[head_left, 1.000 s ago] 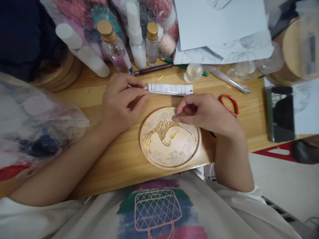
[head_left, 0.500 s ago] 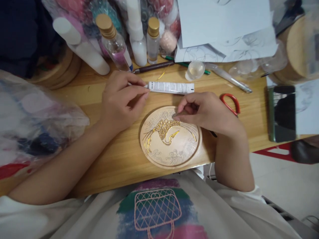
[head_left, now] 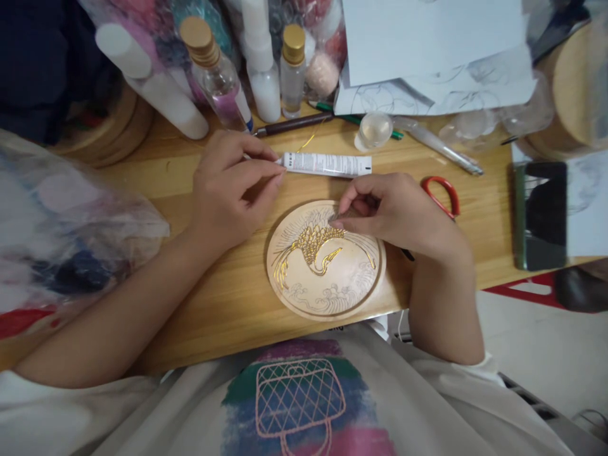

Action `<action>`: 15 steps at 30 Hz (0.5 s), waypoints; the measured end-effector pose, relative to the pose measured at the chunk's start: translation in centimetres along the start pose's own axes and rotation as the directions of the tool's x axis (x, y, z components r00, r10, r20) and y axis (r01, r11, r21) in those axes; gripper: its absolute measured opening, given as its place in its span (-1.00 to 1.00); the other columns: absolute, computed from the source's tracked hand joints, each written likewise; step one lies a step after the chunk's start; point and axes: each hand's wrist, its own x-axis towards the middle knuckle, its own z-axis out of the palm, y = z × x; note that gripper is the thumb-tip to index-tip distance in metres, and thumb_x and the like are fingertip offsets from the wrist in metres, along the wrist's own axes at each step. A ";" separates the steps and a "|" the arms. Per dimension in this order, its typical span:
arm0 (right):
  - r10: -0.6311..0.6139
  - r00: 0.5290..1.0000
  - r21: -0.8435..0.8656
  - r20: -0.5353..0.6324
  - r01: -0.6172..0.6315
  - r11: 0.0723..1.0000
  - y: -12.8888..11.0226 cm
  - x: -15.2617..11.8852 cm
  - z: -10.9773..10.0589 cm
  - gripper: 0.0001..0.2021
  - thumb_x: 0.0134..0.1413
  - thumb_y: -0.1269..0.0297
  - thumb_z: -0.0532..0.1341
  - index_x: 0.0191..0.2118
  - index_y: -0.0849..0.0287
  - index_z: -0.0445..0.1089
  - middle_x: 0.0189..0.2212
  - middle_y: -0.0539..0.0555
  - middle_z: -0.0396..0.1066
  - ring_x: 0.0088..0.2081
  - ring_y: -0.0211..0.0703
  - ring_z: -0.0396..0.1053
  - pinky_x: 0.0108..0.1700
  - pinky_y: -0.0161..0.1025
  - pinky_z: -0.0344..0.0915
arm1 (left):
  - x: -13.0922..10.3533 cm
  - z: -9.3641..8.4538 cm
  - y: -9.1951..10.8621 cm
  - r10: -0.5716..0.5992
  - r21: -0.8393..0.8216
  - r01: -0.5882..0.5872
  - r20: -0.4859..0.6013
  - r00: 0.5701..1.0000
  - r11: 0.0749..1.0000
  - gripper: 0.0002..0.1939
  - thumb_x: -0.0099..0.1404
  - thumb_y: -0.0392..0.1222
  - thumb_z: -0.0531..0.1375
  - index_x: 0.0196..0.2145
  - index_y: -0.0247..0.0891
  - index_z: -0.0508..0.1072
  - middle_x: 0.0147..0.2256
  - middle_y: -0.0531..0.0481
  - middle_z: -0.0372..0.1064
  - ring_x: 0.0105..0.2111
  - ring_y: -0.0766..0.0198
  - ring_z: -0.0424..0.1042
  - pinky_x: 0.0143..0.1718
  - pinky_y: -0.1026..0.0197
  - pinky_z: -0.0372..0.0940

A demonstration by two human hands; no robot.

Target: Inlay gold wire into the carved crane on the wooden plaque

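Observation:
A round wooden plaque (head_left: 327,297) lies near the table's front edge, with a crane partly outlined in gold and fine dark line drawing around it. My right hand (head_left: 380,212) is over its upper right edge, thumb and finger pinched on something small and greyish that I cannot make out. Above and left of the plaque, my left hand (head_left: 237,183) has its fingertips closed at the nozzle end of a white printed tube (head_left: 327,164), which lies on the wood. A thin gold strand (head_left: 310,139) sits just behind the tube.
Bottles (head_left: 228,95), a dark pen (head_left: 294,124) and a small clear cup (head_left: 375,130) stand or lie behind. Red-handled scissors (head_left: 441,180) and a phone (head_left: 541,215) are to the right. Papers (head_left: 432,44) lie at the back, plastic bags (head_left: 71,221) at left.
The view has shifted very slightly. Both hands keep nearly the same pose and place, and the plaque and tube look unchanged.

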 end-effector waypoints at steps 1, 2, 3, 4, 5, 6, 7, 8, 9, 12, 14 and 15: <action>0.003 1.000 -0.002 0.002 -0.003 1.000 0.0 0.0 0.0 -0.85 -0.13 0.30 0.43 -0.47 0.18 0.46 -0.64 -0.14 0.21 -0.56 -0.40 0.13 -0.48 -0.32 0.02 | 0.0 0.0 0.0 -0.007 -0.014 0.007 0.000 1.000 1.000 -0.94 0.36 -0.14 0.22 -0.29 -0.07 0.50 -0.21 0.07 0.49 -0.14 0.22 0.47 -0.07 0.07 0.38; 0.003 1.000 -0.002 0.004 -0.003 1.000 0.0 0.0 0.0 -0.84 -0.13 0.29 0.43 -0.46 0.18 0.46 -0.64 -0.14 0.21 -0.56 -0.40 0.13 -0.48 -0.32 0.02 | 0.0 0.0 0.0 -0.011 -0.028 0.011 -0.001 1.000 1.000 -0.95 0.36 -0.15 0.23 -0.29 -0.06 0.50 -0.21 0.08 0.48 -0.14 0.21 0.46 -0.07 0.07 0.37; 0.001 1.000 -0.001 0.005 -0.001 1.000 0.0 0.0 0.0 -0.84 -0.13 0.29 0.43 -0.46 0.18 0.46 -0.64 -0.14 0.21 -0.56 -0.40 0.13 -0.48 -0.32 0.01 | 0.0 0.0 0.0 -0.007 -0.040 0.006 -0.004 1.000 0.999 -0.95 0.35 -0.16 0.23 -0.29 -0.06 0.50 -0.22 0.08 0.48 -0.15 0.21 0.46 -0.07 0.07 0.36; -0.004 1.000 0.002 0.003 0.004 1.000 0.1 0.0 0.0 -0.84 -0.13 0.28 0.43 -0.46 0.19 0.46 -0.64 -0.14 0.21 -0.56 -0.40 0.13 -0.48 -0.32 0.01 | 0.0 0.1 0.0 -0.003 -0.051 0.003 -0.010 1.000 0.999 -0.96 0.35 -0.17 0.23 -0.29 -0.07 0.50 -0.21 0.08 0.48 -0.14 0.21 0.46 -0.07 0.06 0.36; -0.012 1.000 0.009 0.000 0.012 1.000 0.2 0.0 0.0 -0.84 -0.12 0.26 0.43 -0.46 0.19 0.46 -0.63 -0.13 0.23 -0.56 -0.40 0.14 -0.48 -0.32 0.02 | 0.0 0.1 -0.1 0.009 -0.057 -0.010 -0.019 1.000 0.998 -0.96 0.35 -0.18 0.23 -0.28 -0.07 0.50 -0.21 0.08 0.48 -0.15 0.21 0.45 -0.08 0.07 0.36; -0.022 1.000 0.020 -0.005 0.022 1.000 0.3 -0.1 0.1 -0.84 -0.09 0.25 0.41 -0.45 0.19 0.46 -0.62 -0.12 0.24 -0.55 -0.39 0.15 -0.48 -0.32 0.02 | 0.0 0.1 -0.1 0.023 -0.058 -0.025 -0.026 0.999 0.998 -0.96 0.35 -0.19 0.24 -0.27 -0.08 0.50 -0.21 0.07 0.48 -0.15 0.22 0.45 -0.08 0.07 0.36; -0.031 0.999 0.032 -0.009 0.032 0.999 0.3 -0.1 0.1 -0.84 -0.07 0.24 0.39 -0.45 0.20 0.46 -0.62 -0.12 0.26 -0.55 -0.39 0.16 -0.48 -0.32 0.02 | -0.1 0.1 -0.1 0.039 -0.055 -0.040 -0.032 0.999 0.998 -0.96 0.34 -0.20 0.24 -0.26 -0.08 0.51 -0.21 0.07 0.48 -0.16 0.22 0.45 -0.09 0.07 0.37; -0.039 0.999 0.046 -0.013 0.039 0.998 0.4 -0.1 0.1 -0.85 -0.04 0.23 0.37 -0.44 0.20 0.46 -0.61 -0.11 0.27 -0.55 -0.38 0.16 -0.48 -0.32 0.03 | -0.1 0.1 -0.2 0.048 -0.048 -0.049 -0.031 0.998 0.998 -0.95 0.34 -0.20 0.24 -0.24 -0.08 0.51 -0.20 0.06 0.48 -0.16 0.22 0.45 -0.09 0.08 0.37; -0.042 0.999 0.060 -0.017 0.043 0.997 0.4 -0.1 0.1 -0.85 -0.02 0.24 0.35 -0.43 0.20 0.46 -0.61 -0.10 0.28 -0.55 -0.38 0.17 -0.47 -0.32 0.03 | -0.1 0.1 -0.2 0.047 -0.043 -0.048 -0.026 0.999 0.998 -0.95 0.33 -0.21 0.24 -0.24 -0.08 0.51 -0.20 0.06 0.48 -0.15 0.22 0.44 -0.09 0.08 0.37; -0.026 0.999 0.092 -0.036 0.029 0.995 0.3 -0.1 0.2 -0.88 0.00 0.27 0.33 -0.43 0.20 0.44 -0.61 -0.10 0.28 -0.55 -0.37 0.18 -0.47 -0.32 0.05 | -0.1 0.0 -0.2 0.016 -0.061 -0.016 0.000 1.000 0.998 -0.95 0.34 -0.20 0.24 -0.24 -0.08 0.51 -0.19 0.07 0.48 -0.15 0.22 0.44 -0.08 0.07 0.35; -0.013 0.999 0.109 -0.046 0.018 0.994 0.2 0.0 0.2 -0.88 0.00 0.28 0.33 -0.44 0.20 0.43 -0.61 -0.10 0.28 -0.55 -0.36 0.19 -0.46 -0.31 0.06 | -0.1 0.0 -0.2 0.015 -0.073 -0.015 -0.009 1.000 0.997 -0.95 0.34 -0.20 0.24 -0.25 -0.09 0.52 -0.20 0.05 0.49 -0.16 0.21 0.44 -0.09 0.06 0.36; -0.008 0.999 0.120 -0.047 0.014 0.993 0.2 0.0 0.2 -0.88 -0.01 0.27 0.33 -0.44 0.19 0.43 -0.61 -0.10 0.28 -0.55 -0.36 0.19 -0.47 -0.31 0.07 | -0.1 0.0 -0.3 0.028 -0.067 -0.030 -0.025 0.999 0.997 -0.95 0.33 -0.21 0.25 -0.25 -0.11 0.53 -0.21 0.04 0.49 -0.18 0.20 0.44 -0.11 0.06 0.37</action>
